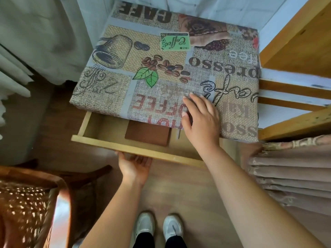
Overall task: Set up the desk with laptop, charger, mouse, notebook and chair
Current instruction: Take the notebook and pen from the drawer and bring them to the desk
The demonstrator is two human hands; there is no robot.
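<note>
The small desk is covered by a cloth printed with coffee motifs. Its wooden drawer is pulled partly out below the front edge. A brown notebook lies flat inside the drawer, partly under the cloth. My left hand grips the drawer's front board from below. My right hand rests flat on the cloth at the desk's front edge, fingers apart, holding nothing. A wooden chair with a patterned seat stands at the lower left.
White curtains hang at the left, and pinkish-brown curtains at the right. A wooden shelf frame stands right of the desk. My white shoes stand on the wooden floor below the drawer.
</note>
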